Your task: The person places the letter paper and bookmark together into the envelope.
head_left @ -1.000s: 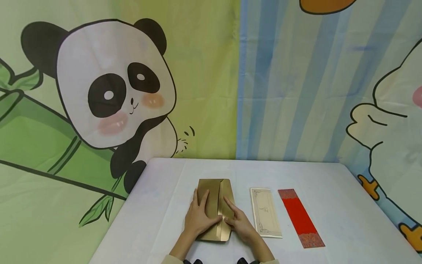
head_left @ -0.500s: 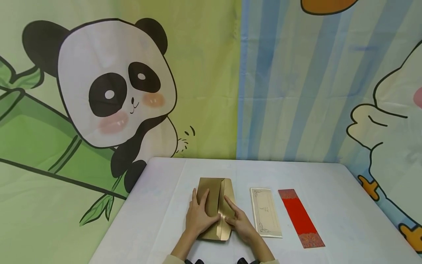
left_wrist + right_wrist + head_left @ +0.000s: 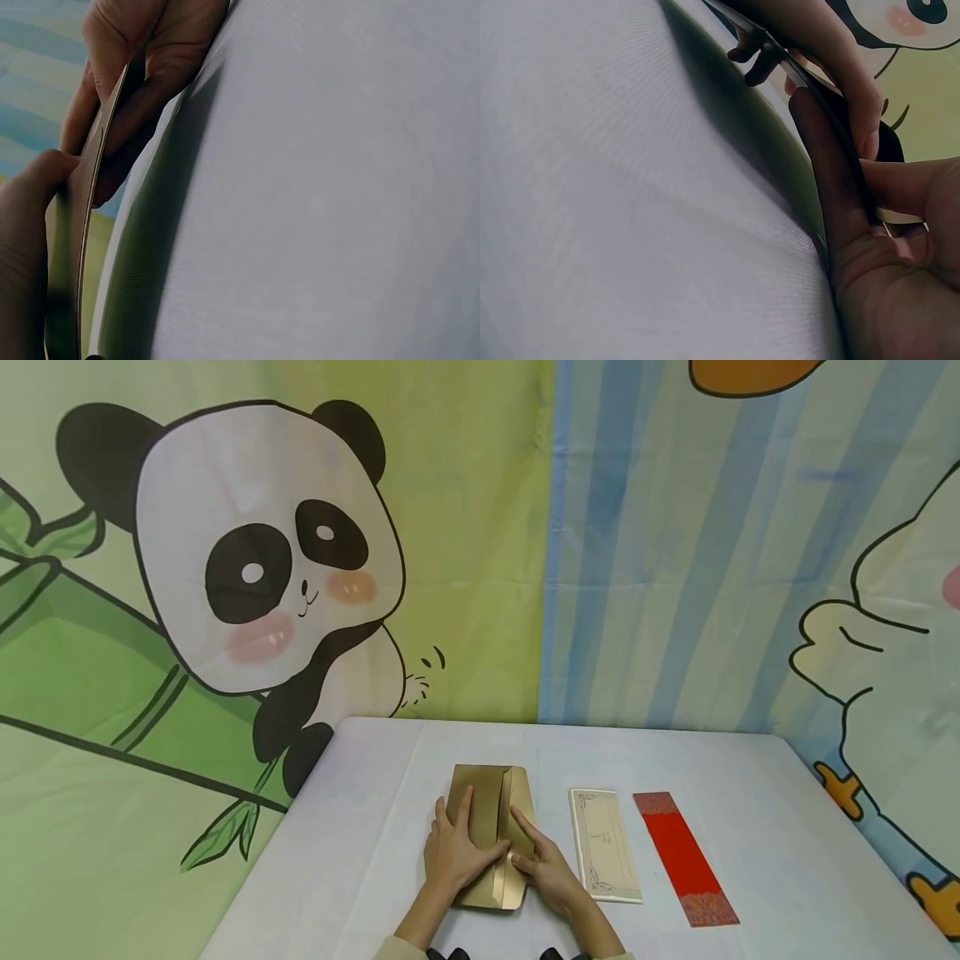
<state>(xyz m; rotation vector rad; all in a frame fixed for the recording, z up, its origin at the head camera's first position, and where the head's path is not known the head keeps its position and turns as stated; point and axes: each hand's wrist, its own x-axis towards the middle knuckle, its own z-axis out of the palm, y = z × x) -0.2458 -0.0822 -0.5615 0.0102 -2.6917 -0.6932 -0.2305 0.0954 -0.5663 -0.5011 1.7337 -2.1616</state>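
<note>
A gold paper envelope (image 3: 483, 793) with a lengthwise seam and a folded flap lies between both hands, tilted and partly lifted off the white table. My left hand (image 3: 453, 852) grips its left side, the thumb reaching across the seam on top while some fingertips (image 3: 759, 69) show underneath. On the opposite edge, my right hand (image 3: 551, 872) pinches the flap side, thumb above and fingers below, as the right wrist view shows. Seen edge-on in the left wrist view, the envelope (image 3: 88, 187) is a thin brown sheet with a shadow under it.
Right of the hands lies a cream rectangular card (image 3: 606, 843) with ornate corner print. Beyond it is a red strip (image 3: 682, 852) with patterned ends. The white table (image 3: 390, 793) ends at a cloth backdrop (image 3: 465, 568) with a cartoon panda.
My left thumb has slid slightly right over the envelope's seam. The right hand keeps its hold, and the card and red strip stay put.
</note>
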